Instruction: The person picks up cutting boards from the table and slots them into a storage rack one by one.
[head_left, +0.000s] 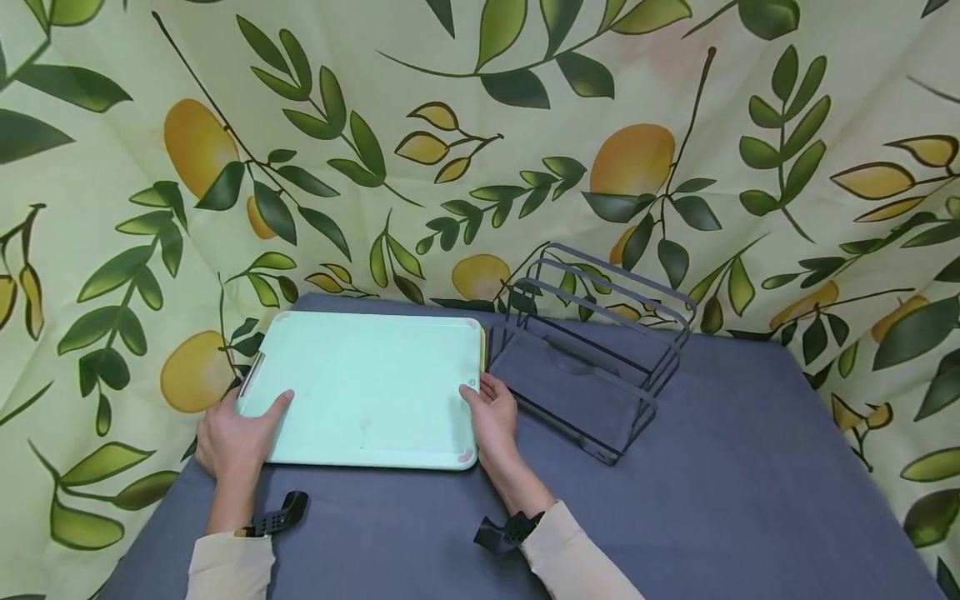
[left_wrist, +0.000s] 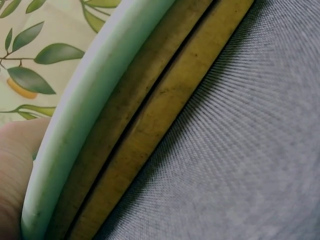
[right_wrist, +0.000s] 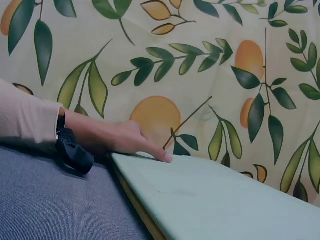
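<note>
A mint-green cutting board (head_left: 375,392) with rounded corners lies flat, held at both ends. Under it, the left wrist view shows two stacked wooden layers (left_wrist: 162,112) with a dark gap between them. My left hand (head_left: 236,433) grips the board's left end, thumb on the top face and fingers hidden at the edge. At the right end my right hand (head_left: 491,412) pinches the board, its thumb on top and its other fingers along the side. The right wrist view shows the left hand (right_wrist: 125,137) at the board's far end.
A dark metal wire rack (head_left: 577,367) with several upright loops stands just right of the board, near the back edge of the table. Grey-blue cloth (head_left: 735,467) covers the table. A curtain with leaves and fruit (head_left: 480,167) hangs behind.
</note>
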